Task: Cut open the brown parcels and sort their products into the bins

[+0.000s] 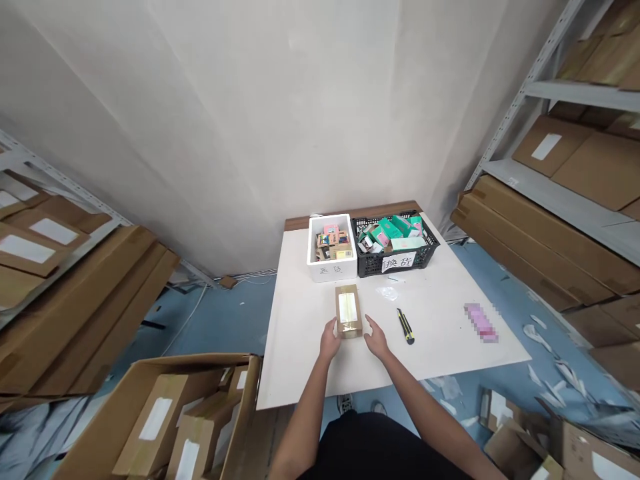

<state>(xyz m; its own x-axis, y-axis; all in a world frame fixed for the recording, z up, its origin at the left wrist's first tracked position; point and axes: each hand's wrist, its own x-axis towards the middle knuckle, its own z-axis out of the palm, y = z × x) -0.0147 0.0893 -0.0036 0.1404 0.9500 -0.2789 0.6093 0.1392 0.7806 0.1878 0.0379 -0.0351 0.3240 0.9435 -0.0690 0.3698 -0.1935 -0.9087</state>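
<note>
A small cardboard box point(348, 320) with a white label and clear tape lies on the white table point(295, 360) in front of me. My left hand point(330, 339) is at the box's near left side, fingers stretched along it and seemingly touching. On the other side, my right hand point(375, 337) is open, its fingers apart and a small gap between it and the box. To the right of that hand lies a black and yellow utility knife point(405, 326).
Behind the box stand a white foam bin point(331, 271) of small packages and a black plastic crate point(369, 267) of green and white cartons. A pink, pixelated item point(481, 323) lies at the right. A large carton point(195, 360) of boxes adjoins the table's left; shelves point(575, 193) flank both sides.
</note>
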